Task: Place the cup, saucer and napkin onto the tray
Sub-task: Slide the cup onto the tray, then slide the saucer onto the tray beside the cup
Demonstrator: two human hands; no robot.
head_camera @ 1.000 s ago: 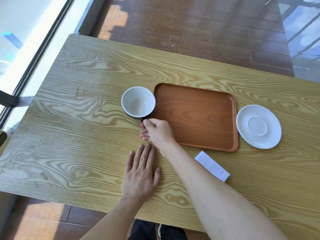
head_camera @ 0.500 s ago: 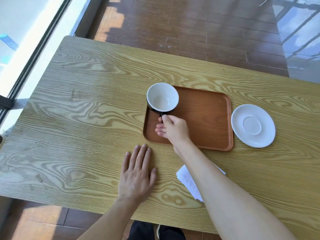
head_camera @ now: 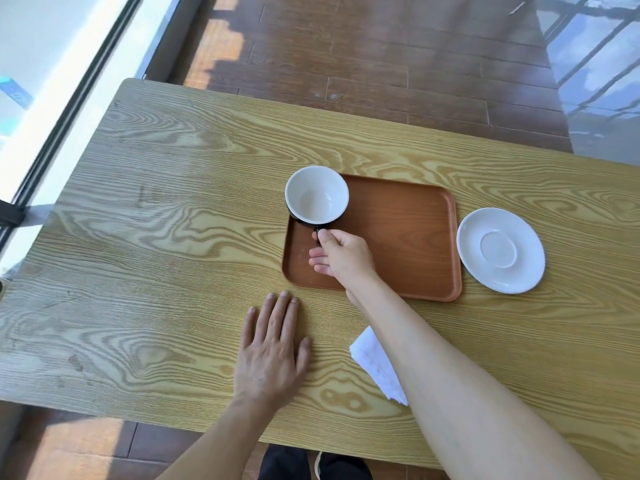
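A cup [head_camera: 317, 195], white inside and dark outside, is at the far left corner of the brown wooden tray [head_camera: 408, 216]. My right hand [head_camera: 341, 254] pinches the cup's dark handle over the tray's left part. A white saucer [head_camera: 500, 250] lies on the table just right of the tray. A white napkin [head_camera: 375, 362] lies on the table near the front, partly hidden by my right forearm. My left hand [head_camera: 273, 348] rests flat on the table in front of the tray, fingers apart, holding nothing.
The light wooden table [head_camera: 173, 237] ends at its left and far edges, with a window frame [head_camera: 69, 109] to the left and dark floorboards [head_camera: 381, 64] beyond. My shoes show under the front edge.
My right hand has carried the cup from the table left of the tray onto the tray's far left corner. The left hand stays flat on the table.
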